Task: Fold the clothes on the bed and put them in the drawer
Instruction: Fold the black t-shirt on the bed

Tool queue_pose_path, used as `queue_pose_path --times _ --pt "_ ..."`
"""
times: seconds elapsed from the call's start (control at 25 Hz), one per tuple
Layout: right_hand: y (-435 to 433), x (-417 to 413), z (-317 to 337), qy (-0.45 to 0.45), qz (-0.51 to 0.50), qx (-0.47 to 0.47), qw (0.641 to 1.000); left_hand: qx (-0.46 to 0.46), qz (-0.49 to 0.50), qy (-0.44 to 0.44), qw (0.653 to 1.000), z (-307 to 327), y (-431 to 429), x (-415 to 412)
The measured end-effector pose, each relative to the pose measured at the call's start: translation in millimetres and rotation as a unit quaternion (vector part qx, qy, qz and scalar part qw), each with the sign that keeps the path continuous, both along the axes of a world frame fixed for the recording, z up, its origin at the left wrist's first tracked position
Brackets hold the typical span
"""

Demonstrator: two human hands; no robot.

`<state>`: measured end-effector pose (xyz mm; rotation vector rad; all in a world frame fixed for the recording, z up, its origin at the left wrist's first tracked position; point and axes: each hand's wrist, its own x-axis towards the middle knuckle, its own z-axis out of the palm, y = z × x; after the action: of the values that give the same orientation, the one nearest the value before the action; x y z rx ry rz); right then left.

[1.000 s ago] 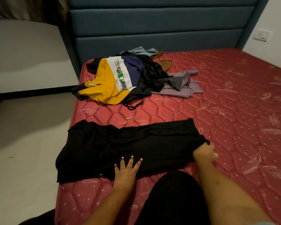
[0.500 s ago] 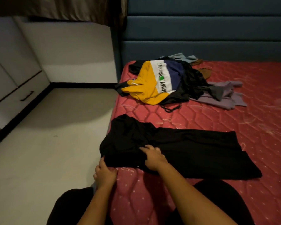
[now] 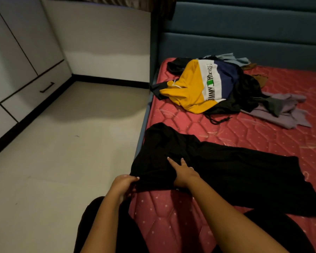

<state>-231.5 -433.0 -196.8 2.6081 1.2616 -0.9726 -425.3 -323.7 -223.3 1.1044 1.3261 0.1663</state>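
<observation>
A black garment lies spread lengthwise across the near part of the red mattress, its left end reaching the bed's edge. My left hand pinches the garment's near left corner at the mattress edge. My right hand lies flat on the cloth just right of it, fingers straight and pointing left. Farther back is a heap of unfolded clothes: a yellow, white and navy top on dark pieces, with a lilac piece at its right. A white drawer with a black handle sits in the cabinet at the left.
Pale floor runs between the bed and the white cabinets on the left. A blue padded headboard stands behind the mattress. My knees in dark trousers are at the bottom of the view.
My view has swung left toward the cabinets. My right hand left the garment's right end and now lies on its left part. My left hand moved to the near left corner and took hold.
</observation>
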Motion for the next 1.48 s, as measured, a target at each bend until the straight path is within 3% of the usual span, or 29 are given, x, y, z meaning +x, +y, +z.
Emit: queue_pose_path --times 0.16,0.36,0.56,0.68,0.76,0.84,0.92,1.08,1.2,1.28,1.4,1.48 --pt "9 -12 0 0.005 -0.008 0.004 1.000 0.077 -0.039 0.119 0.989 -12 1 4" --pt "33 -4 2 -0.043 -0.071 0.184 0.979 0.004 -0.034 -0.016 0.999 -11 -6 4" --pt "50 -7 -11 -0.015 -0.038 0.063 0.997 0.008 -0.023 -0.067 0.997 -5 -4 3" --pt "66 5 -11 0.006 -0.069 0.082 0.994 0.030 -0.022 -0.038 0.999 -11 4 3" --pt "80 17 -2 0.068 -0.145 0.187 0.969 0.041 -0.021 -0.009 0.999 -13 5 3" --pt "90 32 8 0.124 -0.234 0.323 0.909 0.069 -0.011 0.024 0.997 -14 3 3" --pt "89 44 12 0.168 -0.244 0.374 0.879 0.115 0.000 0.063 0.991 -15 2 3" --pt "68 51 -12 0.242 -0.205 0.293 0.902 0.198 -0.055 0.183 0.961 -11 2 6" --pt "57 50 -29 0.157 -0.140 0.275 0.938 0.238 -0.053 0.232 0.942 -12 -6 6" --pt "56 52 -27 0.083 -0.105 0.272 0.953 0.321 -0.032 0.247 0.914 -9 -13 9" --pt "53 44 -31 -0.018 0.028 0.154 0.987 0.502 -0.096 0.195 0.837 -3 -27 32" --pt "53 33 -39 0.016 0.072 0.096 0.993 0.539 -0.171 0.134 0.814 -2 -41 56"
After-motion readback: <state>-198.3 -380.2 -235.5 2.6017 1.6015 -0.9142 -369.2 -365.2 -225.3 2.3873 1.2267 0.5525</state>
